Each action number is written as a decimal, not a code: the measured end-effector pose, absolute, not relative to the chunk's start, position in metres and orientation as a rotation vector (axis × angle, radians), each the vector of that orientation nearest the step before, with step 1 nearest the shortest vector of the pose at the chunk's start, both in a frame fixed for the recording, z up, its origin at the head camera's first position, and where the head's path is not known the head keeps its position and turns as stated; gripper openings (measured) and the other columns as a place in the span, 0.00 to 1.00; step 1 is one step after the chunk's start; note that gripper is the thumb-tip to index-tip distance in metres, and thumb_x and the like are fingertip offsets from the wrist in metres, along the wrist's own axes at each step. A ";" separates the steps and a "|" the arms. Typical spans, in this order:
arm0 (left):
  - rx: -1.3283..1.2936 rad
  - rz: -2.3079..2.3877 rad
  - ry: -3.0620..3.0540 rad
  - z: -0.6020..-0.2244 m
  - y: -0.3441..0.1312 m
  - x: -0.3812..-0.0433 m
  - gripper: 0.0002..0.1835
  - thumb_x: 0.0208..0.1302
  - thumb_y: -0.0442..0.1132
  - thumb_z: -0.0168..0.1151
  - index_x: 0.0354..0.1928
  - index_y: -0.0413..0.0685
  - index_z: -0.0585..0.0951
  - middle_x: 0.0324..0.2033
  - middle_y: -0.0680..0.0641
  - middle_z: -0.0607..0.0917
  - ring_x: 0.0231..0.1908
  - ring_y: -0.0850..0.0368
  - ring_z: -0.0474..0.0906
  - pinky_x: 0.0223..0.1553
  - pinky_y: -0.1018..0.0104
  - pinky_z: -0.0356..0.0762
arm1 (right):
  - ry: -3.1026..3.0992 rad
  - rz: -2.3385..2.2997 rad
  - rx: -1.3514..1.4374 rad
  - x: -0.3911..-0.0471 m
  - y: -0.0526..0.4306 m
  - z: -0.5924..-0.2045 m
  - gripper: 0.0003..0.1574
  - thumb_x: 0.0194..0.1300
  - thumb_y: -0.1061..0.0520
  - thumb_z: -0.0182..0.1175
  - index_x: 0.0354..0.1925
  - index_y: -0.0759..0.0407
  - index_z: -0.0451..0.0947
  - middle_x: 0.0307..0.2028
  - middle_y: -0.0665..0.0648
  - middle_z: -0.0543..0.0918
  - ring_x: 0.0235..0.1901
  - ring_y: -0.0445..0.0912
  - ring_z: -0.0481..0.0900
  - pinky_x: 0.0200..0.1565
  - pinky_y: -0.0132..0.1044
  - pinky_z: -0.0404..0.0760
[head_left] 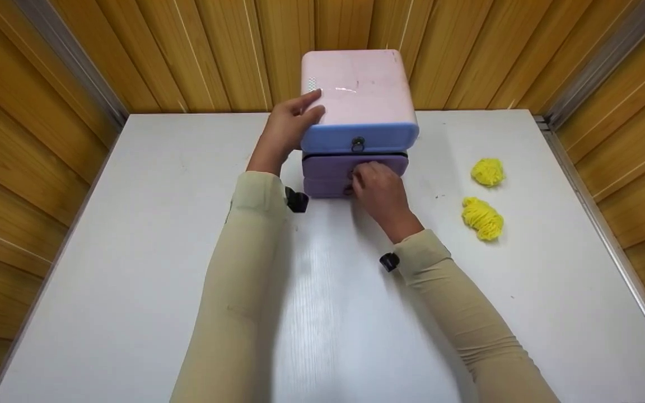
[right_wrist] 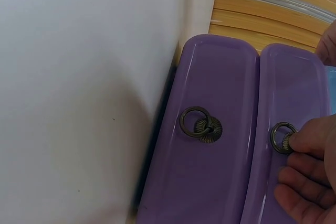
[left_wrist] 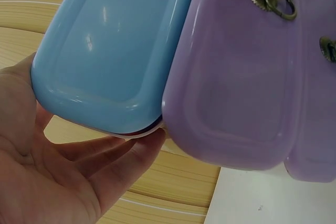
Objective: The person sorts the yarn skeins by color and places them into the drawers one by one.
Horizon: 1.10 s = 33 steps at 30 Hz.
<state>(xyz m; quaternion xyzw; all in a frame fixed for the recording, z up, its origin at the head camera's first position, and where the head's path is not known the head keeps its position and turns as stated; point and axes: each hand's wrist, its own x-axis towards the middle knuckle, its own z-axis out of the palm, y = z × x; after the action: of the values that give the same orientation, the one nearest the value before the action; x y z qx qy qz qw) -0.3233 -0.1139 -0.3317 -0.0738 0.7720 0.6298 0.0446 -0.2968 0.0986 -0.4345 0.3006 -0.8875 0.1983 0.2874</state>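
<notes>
A small drawer box with a pink top (head_left: 361,84) stands near the back of the table. It has a blue top drawer (left_wrist: 115,51) and two purple drawers below, each with a dark metal ring pull. My left hand (head_left: 289,126) holds the box's upper left corner, with digits on the top and fingers (left_wrist: 113,174) along the side. With thumb and fingertips, my right hand (head_left: 381,193) pinches the ring pull (right_wrist: 282,137) of the middle purple drawer (left_wrist: 236,77). The bottom drawer's ring (right_wrist: 195,121) hangs untouched. A dark gap runs between the blue drawer and the middle one.
Two bundles of yellow yarn lie on the white table (head_left: 149,224) right of the box, one farther back (head_left: 488,172) and one nearer (head_left: 482,218). A wood-panelled wall (head_left: 216,50) rises behind the box, with more panels on both sides.
</notes>
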 end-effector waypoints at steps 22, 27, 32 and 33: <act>-0.187 1.918 2.375 -0.332 -0.115 -0.324 0.24 0.64 0.56 0.62 0.62 0.81 0.72 0.70 0.59 0.67 0.63 0.55 0.72 0.55 0.51 0.78 | -2.453 0.557 0.770 -0.302 0.095 -0.430 0.07 0.65 0.60 0.60 0.34 0.64 0.79 0.30 0.61 0.83 0.31 0.54 0.81 0.36 0.46 0.80; -0.210 1.894 2.391 -0.333 -0.114 -0.324 0.24 0.63 0.57 0.62 0.62 0.82 0.72 0.70 0.59 0.66 0.66 0.54 0.68 0.58 0.50 0.75 | -2.459 0.570 0.760 -0.301 0.095 -0.432 0.06 0.65 0.60 0.60 0.34 0.64 0.79 0.30 0.61 0.83 0.32 0.54 0.82 0.36 0.46 0.80; -0.222 1.888 2.393 -0.333 -0.114 -0.324 0.24 0.63 0.57 0.62 0.61 0.83 0.72 0.70 0.60 0.66 0.68 0.53 0.67 0.60 0.50 0.74 | -2.471 0.585 0.751 -0.300 0.096 -0.432 0.06 0.65 0.60 0.61 0.35 0.64 0.79 0.31 0.61 0.83 0.33 0.54 0.82 0.37 0.46 0.80; -0.223 1.891 2.391 -0.333 -0.114 -0.324 0.24 0.63 0.57 0.62 0.61 0.83 0.73 0.70 0.60 0.66 0.67 0.53 0.67 0.60 0.50 0.74 | -2.473 0.588 0.749 -0.300 0.096 -0.432 0.06 0.65 0.60 0.61 0.35 0.63 0.79 0.31 0.61 0.83 0.33 0.54 0.82 0.37 0.46 0.80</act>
<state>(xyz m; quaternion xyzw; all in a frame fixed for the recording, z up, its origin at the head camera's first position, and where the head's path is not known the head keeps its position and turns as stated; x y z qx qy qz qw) -0.3238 -0.1136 -0.3326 -0.0730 0.7816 0.6180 0.0425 -0.3000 0.0957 -0.4322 0.2742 -0.9051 0.2152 0.2434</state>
